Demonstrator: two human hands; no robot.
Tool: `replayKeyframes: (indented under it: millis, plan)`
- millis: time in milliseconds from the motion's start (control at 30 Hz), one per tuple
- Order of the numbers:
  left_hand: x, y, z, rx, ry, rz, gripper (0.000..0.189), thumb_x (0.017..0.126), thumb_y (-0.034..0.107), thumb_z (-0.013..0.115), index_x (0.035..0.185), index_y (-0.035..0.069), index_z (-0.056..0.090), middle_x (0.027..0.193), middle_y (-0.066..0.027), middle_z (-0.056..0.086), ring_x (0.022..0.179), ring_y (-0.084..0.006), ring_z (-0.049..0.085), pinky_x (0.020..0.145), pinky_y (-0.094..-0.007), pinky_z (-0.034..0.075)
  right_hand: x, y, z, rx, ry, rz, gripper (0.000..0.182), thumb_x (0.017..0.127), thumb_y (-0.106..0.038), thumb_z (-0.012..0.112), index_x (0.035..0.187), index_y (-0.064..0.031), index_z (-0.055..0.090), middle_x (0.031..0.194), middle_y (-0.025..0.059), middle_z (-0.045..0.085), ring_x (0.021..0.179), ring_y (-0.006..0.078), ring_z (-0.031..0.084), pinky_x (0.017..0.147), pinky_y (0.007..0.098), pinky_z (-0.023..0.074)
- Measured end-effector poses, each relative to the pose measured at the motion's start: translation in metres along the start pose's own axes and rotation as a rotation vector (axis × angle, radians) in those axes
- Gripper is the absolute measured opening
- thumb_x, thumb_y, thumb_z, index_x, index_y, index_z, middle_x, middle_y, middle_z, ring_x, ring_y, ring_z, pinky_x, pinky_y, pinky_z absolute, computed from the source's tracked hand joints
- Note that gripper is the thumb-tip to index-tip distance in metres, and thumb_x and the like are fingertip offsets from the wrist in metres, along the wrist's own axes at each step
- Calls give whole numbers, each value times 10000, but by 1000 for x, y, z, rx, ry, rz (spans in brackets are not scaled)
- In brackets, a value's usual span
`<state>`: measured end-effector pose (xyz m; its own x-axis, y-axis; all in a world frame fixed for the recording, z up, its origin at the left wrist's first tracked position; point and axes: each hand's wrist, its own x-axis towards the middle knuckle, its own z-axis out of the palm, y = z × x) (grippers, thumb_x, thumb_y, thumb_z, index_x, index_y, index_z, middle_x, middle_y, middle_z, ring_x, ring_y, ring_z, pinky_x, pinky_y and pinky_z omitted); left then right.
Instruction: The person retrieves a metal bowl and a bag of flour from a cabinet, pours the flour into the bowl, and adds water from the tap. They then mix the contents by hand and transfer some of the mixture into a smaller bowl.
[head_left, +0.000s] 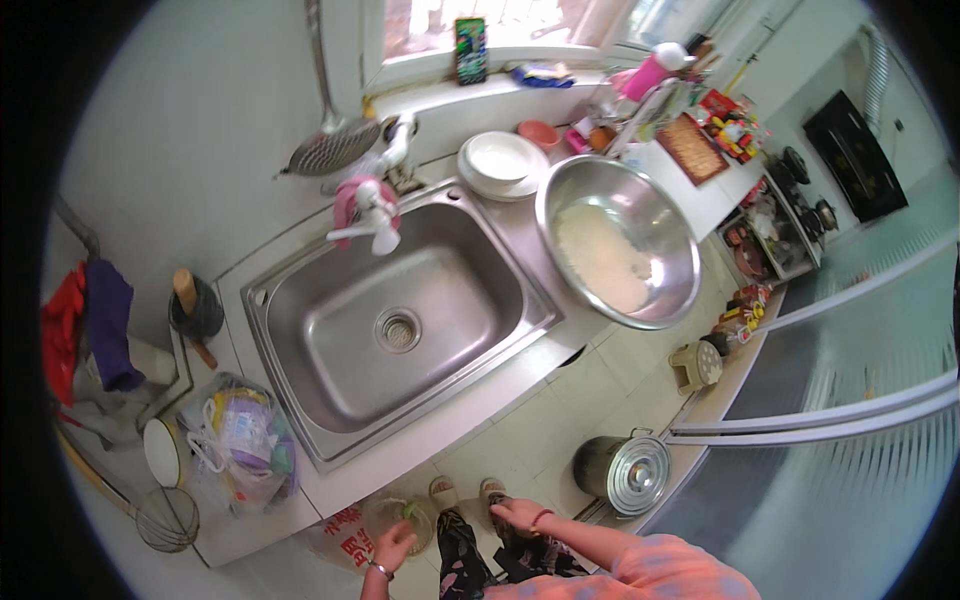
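Note:
Below the counter's front edge, my left hand (393, 546) hangs over a clear plastic bin or bag (420, 525) on the floor; nothing shows in it. My right hand (517, 514) is low in front of my legs, empty, its fingers extended. Both are apart from the counter. Ahead lies a stainless steel sink (405, 300), its basin bare, with a white faucet (375, 217) wrapped in pink cloth. To its right, a large steel bowl (675, 247) holds a pale, grain-like mass (600, 255). White plates (501, 161) are stacked behind, beside a small red bowl (538, 135).
A bagged bundle (244, 435) sits left of the sink, near a wire skimmer (169, 519). A perforated ladle (334, 146) hangs on the wall. On the floor at right are a lidded steel pot (637, 474) and a small stool (697, 366). A phone (471, 51) leans at the window.

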<state>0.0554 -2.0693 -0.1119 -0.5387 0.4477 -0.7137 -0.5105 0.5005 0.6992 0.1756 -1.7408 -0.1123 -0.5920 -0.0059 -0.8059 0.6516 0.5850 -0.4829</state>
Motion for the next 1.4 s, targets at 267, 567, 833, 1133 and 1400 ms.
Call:
replayKeyframes:
  millis: [267,567,833,1133,1400]
  plan:
    - [-35,279,71,-439,-474,338,569,909,292,567,1380,29,386,1284,-147,538,1122,-282,553,974,-428,426,-83,14,-117,683,242,-133,660,954,-563,316,1225,-23,582,1115,112,658,1032,212,612,938,318,428]
    - [-126,517,159,-749,-1368,1312,508,919,418,513,1267,48,516,1188,-177,552,988,-269,567,894,-500,444,-204,51,-212,1454,40,-319,653,972,-562,243,1345,-78,471,1283,101,565,1171,215,535,975,350,397]
    - [-56,537,368,111,-385,862,320,946,189,502,1223,30,528,1062,-82,595,970,-162,571,854,-302,461,-292,57,-369,1890,203,-1159,661,967,-537,295,1398,-40,353,1396,166,433,1277,279,433,1084,447,325]
    - [-31,567,521,-894,-1085,278,574,874,458,586,1274,71,447,1175,-91,543,1040,-228,563,874,-389,485,-326,6,-482,1884,133,-1540,611,957,-522,361,1336,-49,439,1328,127,503,1172,235,512,1054,446,363]
    - [-69,544,535,-443,-1165,272,696,833,516,614,1361,120,392,1301,-40,500,1187,-165,485,982,-387,408,-356,-8,-601,1789,741,-1364,332,929,-385,506,1023,-91,629,942,25,648,739,129,568,704,307,480]
